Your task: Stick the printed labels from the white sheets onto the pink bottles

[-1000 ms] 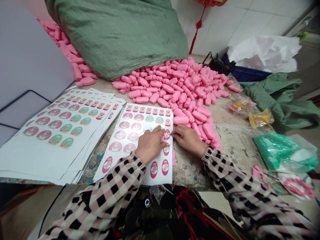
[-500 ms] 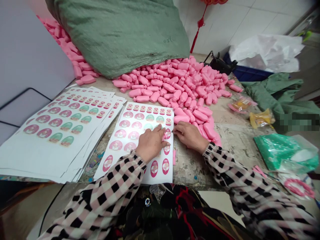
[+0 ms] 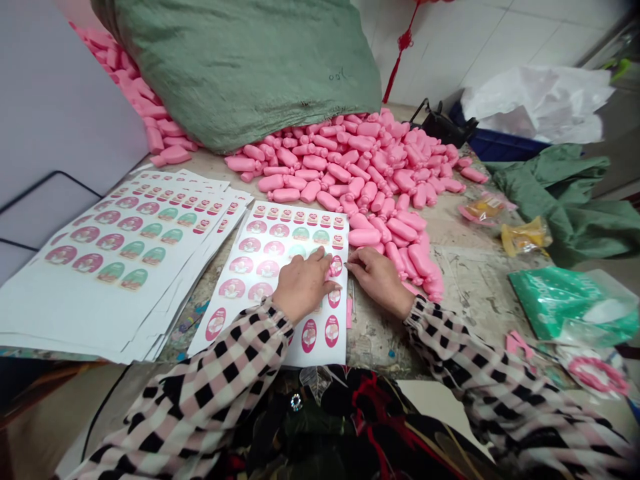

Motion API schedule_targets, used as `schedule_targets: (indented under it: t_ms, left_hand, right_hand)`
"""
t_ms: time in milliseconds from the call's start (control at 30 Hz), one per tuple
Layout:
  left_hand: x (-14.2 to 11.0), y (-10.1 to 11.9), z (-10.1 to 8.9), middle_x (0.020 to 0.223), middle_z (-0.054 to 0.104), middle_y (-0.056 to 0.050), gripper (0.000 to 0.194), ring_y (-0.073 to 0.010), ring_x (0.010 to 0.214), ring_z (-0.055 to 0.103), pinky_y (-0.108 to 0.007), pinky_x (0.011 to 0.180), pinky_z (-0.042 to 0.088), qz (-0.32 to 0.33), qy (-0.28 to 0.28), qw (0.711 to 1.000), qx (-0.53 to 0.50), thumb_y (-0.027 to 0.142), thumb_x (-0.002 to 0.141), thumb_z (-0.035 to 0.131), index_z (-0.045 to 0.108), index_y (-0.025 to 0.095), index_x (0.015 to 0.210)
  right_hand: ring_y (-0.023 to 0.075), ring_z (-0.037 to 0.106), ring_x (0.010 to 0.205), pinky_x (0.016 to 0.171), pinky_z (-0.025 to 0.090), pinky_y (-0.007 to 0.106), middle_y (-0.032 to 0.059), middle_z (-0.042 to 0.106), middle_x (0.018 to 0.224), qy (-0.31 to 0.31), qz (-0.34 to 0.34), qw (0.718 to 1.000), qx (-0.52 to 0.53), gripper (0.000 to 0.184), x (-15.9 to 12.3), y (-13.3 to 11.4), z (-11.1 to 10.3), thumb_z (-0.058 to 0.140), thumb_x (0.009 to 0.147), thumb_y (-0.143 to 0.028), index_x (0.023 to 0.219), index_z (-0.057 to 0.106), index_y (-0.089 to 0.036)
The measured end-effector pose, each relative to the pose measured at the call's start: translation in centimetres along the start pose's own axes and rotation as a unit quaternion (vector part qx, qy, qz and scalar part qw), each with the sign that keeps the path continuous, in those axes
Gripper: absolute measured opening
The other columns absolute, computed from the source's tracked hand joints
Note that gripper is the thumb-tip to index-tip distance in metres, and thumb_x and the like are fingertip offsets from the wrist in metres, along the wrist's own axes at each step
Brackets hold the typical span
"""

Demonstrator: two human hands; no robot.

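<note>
Here, sheet [image 3: 254, 279] lies on table [image 3: 465, 287] beside stack [image 3: 65, 310], near pink bottles [image 3: 339, 173]. Left hand [image 3: 306, 283] rests half-curled over it, pink bit [image 3: 329, 272] at thumb and forefinger; grip unclear to me. Right hand [image 3: 376, 277]: fingertips nearly together at sheet's right edge, contents hidden.

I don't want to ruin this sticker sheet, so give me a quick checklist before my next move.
1. Sticker sheet lying flat on the table: ok, no visible folds.
2. Left hand resting on the sheet: ok.
3. Right hand at the sheet's right edge: ok.
4. Sticker pinched in the right fingertips: cannot tell, too small to see.
5. Pink bottles well away from the sheet: not ok, the nearest lie close to its upper right edge.
6. Other sheets neatly stacked on the left: not ok, their edges are staggered.
</note>
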State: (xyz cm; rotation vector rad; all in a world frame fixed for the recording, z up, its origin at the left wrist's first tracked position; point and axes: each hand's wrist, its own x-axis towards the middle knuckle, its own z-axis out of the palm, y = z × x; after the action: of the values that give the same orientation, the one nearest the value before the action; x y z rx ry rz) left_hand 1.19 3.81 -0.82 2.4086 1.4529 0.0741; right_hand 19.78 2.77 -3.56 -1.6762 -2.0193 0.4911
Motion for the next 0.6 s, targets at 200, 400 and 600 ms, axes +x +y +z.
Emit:
schedule_targets:
  t_ms: [200,400,600]
  left_hand:
    - [-0.11,-0.01,-0.07,0.143,0.043,-0.003,0.059,-0.0328,0.101,0.054,-0.041,0.074,0.046,0.005,0.004,0.999,0.043,0.051,0.081,0.053,0.047,0.025,0.133]
    - [-0.15,0.09,0.05,0.143,0.043,-0.002,0.06,-0.0314,0.101,0.054,-0.04,0.074,0.046,-0.002,0.01,0.999,0.048,0.052,0.079,0.054,0.046,0.027,0.133]
    - [-0.17,-0.06,0.27,0.142,0.044,-0.002,0.059,-0.0326,0.099,0.054,-0.041,0.073,0.046,0.008,0.021,0.999,0.047,0.052,0.08,0.053,0.047,0.026,0.132]
  right_hand:
    - [0.0156,0.054,0.073,0.066,0.039,0.028,0.003,0.059,0.08,0.019,0.027,0.999,-0.007,0.01,-0.07,-0.53,0.43,0.054,0.084,-0.026,0.079,0.058,-0.018]
    - [0.0193,0.054,0.08,0.068,0.038,0.03,0.0061,0.059,0.085,0.044,0.008,0.997,-0.068,0.013,-0.48,-1.08,0.78,0.048,0.087,-0.023,0.082,0.059,-0.019]
    - [0.0164,0.055,0.073,0.066,0.037,0.029,0.0024,0.062,0.08,0.053,0.08,0.995,-0.016,0.012,-0.06,-0.94,1.14,0.052,0.084,-0.027,0.077,0.06,-0.02]
